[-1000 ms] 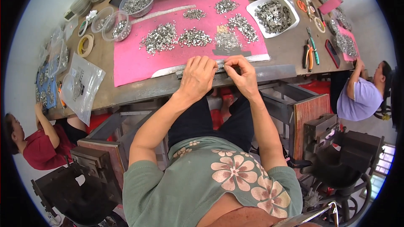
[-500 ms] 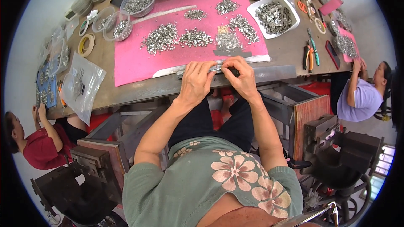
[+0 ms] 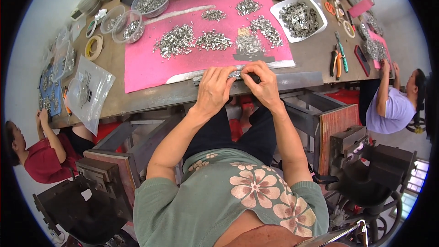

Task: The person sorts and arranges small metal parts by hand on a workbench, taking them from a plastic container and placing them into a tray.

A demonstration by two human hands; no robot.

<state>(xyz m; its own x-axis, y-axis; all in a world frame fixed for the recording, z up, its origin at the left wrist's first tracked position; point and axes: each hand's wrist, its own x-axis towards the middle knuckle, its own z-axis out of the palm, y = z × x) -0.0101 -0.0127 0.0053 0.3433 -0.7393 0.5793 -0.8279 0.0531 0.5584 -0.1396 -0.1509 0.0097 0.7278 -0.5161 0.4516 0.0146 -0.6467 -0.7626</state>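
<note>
At the front edge of the bench, my left hand (image 3: 215, 87) and my right hand (image 3: 261, 81) meet with fingertips pinched together. Between them is a small silvery metal piece (image 3: 235, 75), partly covered by the fingers, so its exact kind cannot be made out. Just beyond lies a pink mat (image 3: 146, 71) bearing loose heaps of small metal parts (image 3: 174, 42). The nearest heap to my hands is of thin silvery pins (image 3: 249, 45), with a dark grey strip (image 3: 254, 58) in front of it. Something dark shows beside my right fingers.
A white tray (image 3: 276, 11) of metal parts stands at the right, by pliers (image 3: 338, 65). Clear tubs (image 3: 136, 8), a tape roll (image 3: 94, 48) and a plastic bag (image 3: 93, 92) lie left. Co-workers sit at both sides, in a red top (image 3: 48, 162) and a lilac top (image 3: 391, 112).
My hands hold almost the same pinch at the bench edge. The co-worker at the left has shifted their hands slightly; the one at the right has moved theirs a little too.
</note>
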